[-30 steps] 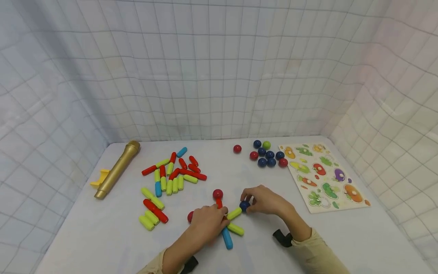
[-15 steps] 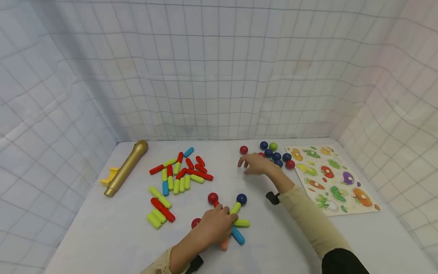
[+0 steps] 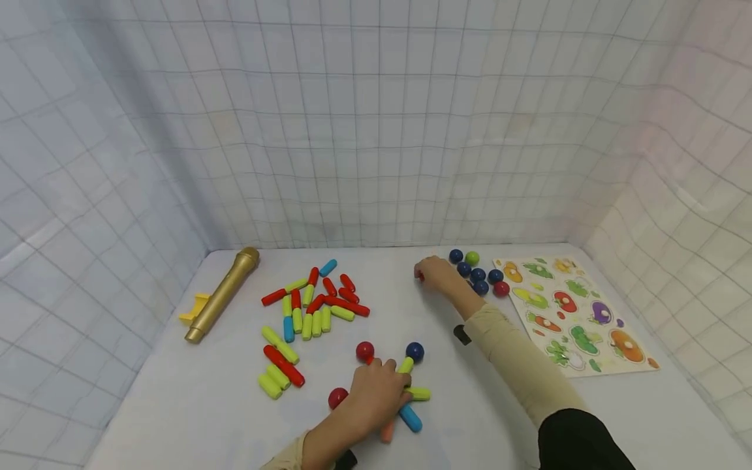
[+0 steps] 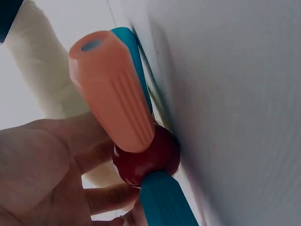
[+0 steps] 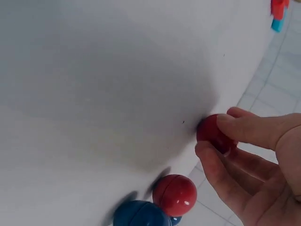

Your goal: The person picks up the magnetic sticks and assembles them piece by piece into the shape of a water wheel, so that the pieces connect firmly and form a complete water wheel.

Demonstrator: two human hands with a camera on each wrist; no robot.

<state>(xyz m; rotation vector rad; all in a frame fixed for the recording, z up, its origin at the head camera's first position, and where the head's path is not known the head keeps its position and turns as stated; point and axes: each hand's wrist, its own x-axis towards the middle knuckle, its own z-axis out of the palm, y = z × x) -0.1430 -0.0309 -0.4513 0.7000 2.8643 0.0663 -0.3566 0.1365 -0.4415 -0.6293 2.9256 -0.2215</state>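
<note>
Red ball (image 5: pixel 214 133), upper centre of the head view beside the ball cluster (image 3: pixel 478 274), is pinched between the right hand's (image 3: pixel 437 273) thumb and fingertips. Being smooth and round, it could slip and roll away. The left hand (image 3: pixel 376 395), fingers curled, presses on the rod-and-ball figure (image 3: pixel 405 385) at lower centre; shifting could pull joints apart. No writing is readable.

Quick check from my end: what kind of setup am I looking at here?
Probably a small tabletop recording booth laid out with children's toys. A white table is walled by quilted white sheets; on it lie coloured rods, balls, a vegetable peg puzzle and a gold toy microphone.
</note>
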